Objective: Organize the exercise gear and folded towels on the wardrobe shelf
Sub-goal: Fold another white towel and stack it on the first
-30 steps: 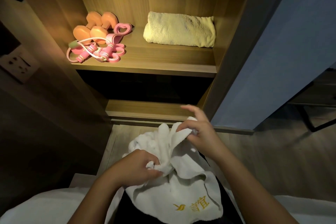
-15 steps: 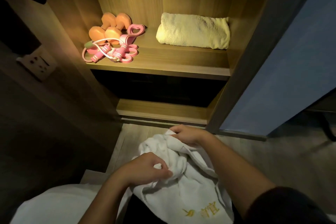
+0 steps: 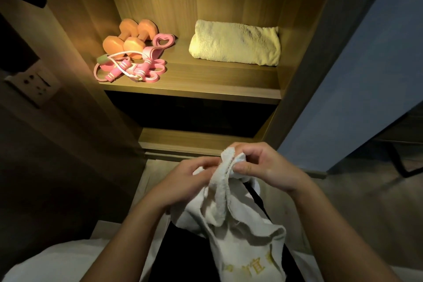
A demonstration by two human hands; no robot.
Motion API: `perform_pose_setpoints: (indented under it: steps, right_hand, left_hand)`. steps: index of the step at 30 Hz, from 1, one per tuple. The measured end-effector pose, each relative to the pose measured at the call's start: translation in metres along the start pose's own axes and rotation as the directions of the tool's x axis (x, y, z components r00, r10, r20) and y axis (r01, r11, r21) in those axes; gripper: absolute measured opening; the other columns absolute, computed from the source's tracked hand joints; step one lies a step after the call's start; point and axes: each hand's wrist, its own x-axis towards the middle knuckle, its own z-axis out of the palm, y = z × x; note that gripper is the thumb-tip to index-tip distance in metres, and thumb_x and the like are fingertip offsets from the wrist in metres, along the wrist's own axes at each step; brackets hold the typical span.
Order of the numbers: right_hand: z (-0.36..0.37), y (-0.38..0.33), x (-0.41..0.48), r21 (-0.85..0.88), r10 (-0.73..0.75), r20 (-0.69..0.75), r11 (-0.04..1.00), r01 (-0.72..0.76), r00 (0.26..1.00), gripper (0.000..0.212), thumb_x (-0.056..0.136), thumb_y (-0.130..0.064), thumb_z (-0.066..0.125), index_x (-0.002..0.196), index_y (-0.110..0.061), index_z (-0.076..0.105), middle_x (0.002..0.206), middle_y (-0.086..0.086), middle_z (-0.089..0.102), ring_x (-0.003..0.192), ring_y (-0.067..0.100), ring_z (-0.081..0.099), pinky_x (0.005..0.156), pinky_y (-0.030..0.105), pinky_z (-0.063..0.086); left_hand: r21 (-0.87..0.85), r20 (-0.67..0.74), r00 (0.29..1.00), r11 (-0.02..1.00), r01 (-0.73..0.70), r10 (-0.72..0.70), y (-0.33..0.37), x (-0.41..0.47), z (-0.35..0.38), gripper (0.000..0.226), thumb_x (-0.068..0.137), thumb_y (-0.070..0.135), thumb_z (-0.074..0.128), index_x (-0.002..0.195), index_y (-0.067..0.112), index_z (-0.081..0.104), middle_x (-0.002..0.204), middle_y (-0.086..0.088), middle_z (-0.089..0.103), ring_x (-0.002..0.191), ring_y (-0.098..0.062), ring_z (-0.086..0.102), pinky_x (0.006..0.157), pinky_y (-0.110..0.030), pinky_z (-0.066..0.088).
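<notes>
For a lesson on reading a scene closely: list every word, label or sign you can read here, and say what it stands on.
White towel: gold embroidery near its lower edge; one character looks like "宜", the rest is too blurred and creased to read.
Yellow towel, dumbbells, socket: no readable text.

Holds both bare forearms out from the lower edge, angling them toward each other so that the hands meet in the middle. Curls the left hand (image 3: 190,182) palm-down, fingers tucked into a bunched fold of the white towel (image 3: 240,236). Pinches the same towel's top edge with the right hand (image 3: 272,167), thumb pressed against bent forefinger, knuckles raised, just beside the left.
</notes>
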Motion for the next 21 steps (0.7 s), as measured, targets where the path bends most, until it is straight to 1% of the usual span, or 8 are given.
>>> perform_pose_setpoints:
  steps: [3,5,7,10,12,16,19,21]
  right_hand:
    - [-0.001,-0.002,-0.003,-0.01,0.003,-0.006,1.0,-0.003,1.0,0.02,0.091,-0.014,0.061,0.094,0.005,0.066,0.099,0.011,0.064,0.095,0.026,0.062,0.085,0.037,0.049]
    - [0.001,0.0,-0.006,0.012,0.006,-0.011,1.0,-0.006,1.0,0.01,0.092,-0.016,0.062,0.093,-0.011,0.07,0.106,0.01,0.067,0.101,0.027,0.064,0.088,0.036,0.05]
    - [0.004,0.0,-0.007,0.012,0.011,-0.018,1.0,-0.011,1.0,0.009,0.092,-0.023,0.063,0.094,-0.022,0.072,0.11,0.005,0.069,0.105,0.023,0.064,0.089,0.032,0.051]
    - [0.008,0.003,-0.006,-0.061,0.029,-0.079,0.998,-0.033,0.996,0.018,0.09,-0.027,0.065,0.095,-0.011,0.072,0.111,-0.002,0.068,0.107,0.019,0.063,0.091,0.032,0.05]
    - [0.009,0.006,-0.006,-0.104,0.045,-0.104,0.993,-0.056,0.994,0.015,0.09,-0.023,0.066,0.094,-0.01,0.072,0.112,-0.006,0.064,0.107,0.016,0.061,0.091,0.033,0.05]
    - [0.007,0.007,-0.008,-0.147,0.105,-0.163,0.981,-0.129,0.981,0.02,0.09,-0.028,0.065,0.098,-0.011,0.072,0.113,-0.002,0.057,0.104,0.015,0.059,0.086,0.049,0.055]
    - [0.003,0.005,-0.01,-0.205,0.123,-0.165,0.966,-0.156,0.979,0.012,0.092,-0.026,0.066,0.095,-0.016,0.072,0.102,-0.007,0.06,0.096,0.011,0.06,0.088,0.041,0.053]
    - [0.002,0.004,-0.012,-0.217,0.152,-0.076,0.962,-0.165,0.985,0.007,0.093,-0.028,0.065,0.091,-0.024,0.071,0.094,-0.011,0.062,0.089,0.009,0.061,0.081,0.033,0.05]
  left_hand:
    - [-0.063,0.071,0.997,0.998,0.021,-0.016,0.005,0.002,0.003,0.032,0.091,0.049,0.059,0.119,0.037,0.068,0.116,0.017,0.069,0.11,-0.002,0.063,0.101,-0.039,0.047]
    - [-0.092,0.124,0.992,0.995,0.045,-0.034,0.004,0.001,0.001,0.03,0.091,0.049,0.059,0.111,0.031,0.072,0.111,0.009,0.072,0.107,-0.01,0.065,0.1,-0.04,0.048]
    - [-0.076,0.138,0.99,0.997,0.021,-0.01,0.003,-0.001,0.004,0.027,0.09,0.048,0.058,0.097,0.028,0.075,0.1,0.006,0.073,0.097,-0.011,0.067,0.094,-0.038,0.05]
    - [0.01,0.038,0.999,1.0,0.002,-0.002,-0.001,0.0,0.009,0.016,0.09,0.039,0.065,0.083,0.027,0.072,0.086,0.011,0.071,0.084,-0.004,0.064,0.086,-0.036,0.05]
    - [0.046,-0.064,0.998,0.999,0.007,-0.004,-0.004,0.0,0.011,0.01,0.088,0.032,0.069,0.078,0.029,0.07,0.081,0.014,0.07,0.076,0.001,0.061,0.076,-0.032,0.05]
    - [0.011,-0.346,0.938,1.0,-0.014,0.017,-0.005,-0.004,0.014,0.014,0.084,0.023,0.071,0.072,0.03,0.069,0.076,0.012,0.07,0.071,-0.001,0.061,0.07,-0.029,0.049]
    - [-0.011,-0.488,0.869,0.995,-0.095,0.077,-0.008,-0.01,0.012,0.016,0.086,0.022,0.068,0.071,0.026,0.066,0.077,0.013,0.068,0.075,0.0,0.06,0.069,-0.026,0.045]
    - [0.072,-0.494,0.852,0.985,-0.158,0.172,-0.01,-0.015,0.013,0.015,0.086,0.023,0.067,0.074,0.029,0.063,0.08,0.015,0.065,0.079,-0.001,0.06,0.067,-0.019,0.043]
